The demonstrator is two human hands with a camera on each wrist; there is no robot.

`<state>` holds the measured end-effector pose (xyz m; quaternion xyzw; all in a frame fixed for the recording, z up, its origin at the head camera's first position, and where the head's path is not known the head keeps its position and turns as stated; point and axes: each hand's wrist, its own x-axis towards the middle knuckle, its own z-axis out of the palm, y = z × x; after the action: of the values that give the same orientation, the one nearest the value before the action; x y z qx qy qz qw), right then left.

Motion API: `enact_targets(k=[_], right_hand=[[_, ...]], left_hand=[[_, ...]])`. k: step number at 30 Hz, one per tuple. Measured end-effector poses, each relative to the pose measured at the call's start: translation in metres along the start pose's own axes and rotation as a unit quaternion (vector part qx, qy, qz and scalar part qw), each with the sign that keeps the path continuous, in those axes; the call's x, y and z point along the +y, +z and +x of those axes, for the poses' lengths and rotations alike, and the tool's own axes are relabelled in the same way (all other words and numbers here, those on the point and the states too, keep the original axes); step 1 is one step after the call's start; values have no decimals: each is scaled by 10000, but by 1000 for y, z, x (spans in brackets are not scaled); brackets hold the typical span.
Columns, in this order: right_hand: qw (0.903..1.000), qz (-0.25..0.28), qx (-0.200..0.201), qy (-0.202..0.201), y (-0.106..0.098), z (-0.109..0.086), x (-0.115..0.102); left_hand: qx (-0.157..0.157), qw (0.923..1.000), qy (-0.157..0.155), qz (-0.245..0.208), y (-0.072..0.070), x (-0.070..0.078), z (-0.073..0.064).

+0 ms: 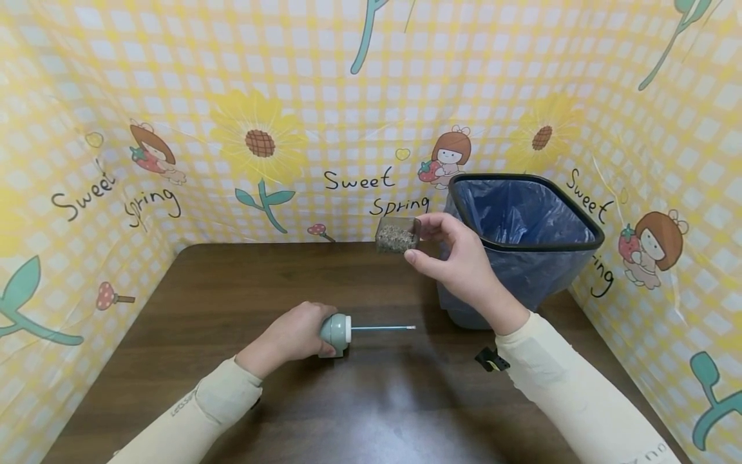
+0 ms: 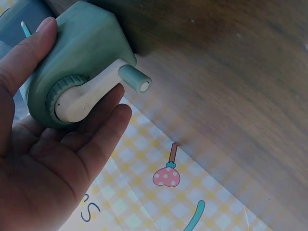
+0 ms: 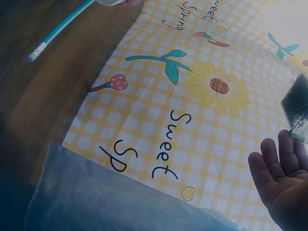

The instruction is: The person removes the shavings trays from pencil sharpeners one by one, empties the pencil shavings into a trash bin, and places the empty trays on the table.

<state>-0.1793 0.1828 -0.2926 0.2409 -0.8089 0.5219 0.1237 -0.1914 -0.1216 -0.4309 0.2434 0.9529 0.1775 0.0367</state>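
The sharpener (image 1: 334, 332) is held by the left hand (image 1: 295, 332) at the middle of the table (image 1: 232, 277). Its body is gripped between the thumb, which is laid along one side, and the fingers, which are placed at the opposite side and beneath the crank (image 2: 91, 94). Whether the sharpener is also supported by the table cannot be told. From its white front, the pencil (image 1: 382, 327) is stuck out toward the bin (image 1: 556, 247), and the eraser end is left free.

The box (image 1: 397, 238), clear and partly filled with grey-brown shavings (image 1: 396, 240), is held up in the air by the right hand (image 1: 458, 261), just beside the left part of the bin's rim. It is pinched at its right side between the thumb and the fingertips. In the right wrist view, the thumb is hidden and only a part of the box is shown.

The bin is lined with a blue bag (image 1: 510, 212), which is folded over outside below the black rim. Behind the table, a yellow checked cloth (image 1: 359, 116) is hung, printed with flowers and the words "Sweet Spring".
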Motion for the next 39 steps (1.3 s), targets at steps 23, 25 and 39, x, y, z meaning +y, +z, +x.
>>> enact_targets(k=[23,25,39], right_hand=[[9995,69,233,-190,-13,3,-6],[9994,132,248,-203,-15,3,-6],[9986,-8,425,-312,-22,6,-9]], left_hand=[[-13,10000,-21,-24,0,2,0],[-32,10000,-38,-25,0,2,-1],[-34,10000,-3,-56,-1,2,-2]])
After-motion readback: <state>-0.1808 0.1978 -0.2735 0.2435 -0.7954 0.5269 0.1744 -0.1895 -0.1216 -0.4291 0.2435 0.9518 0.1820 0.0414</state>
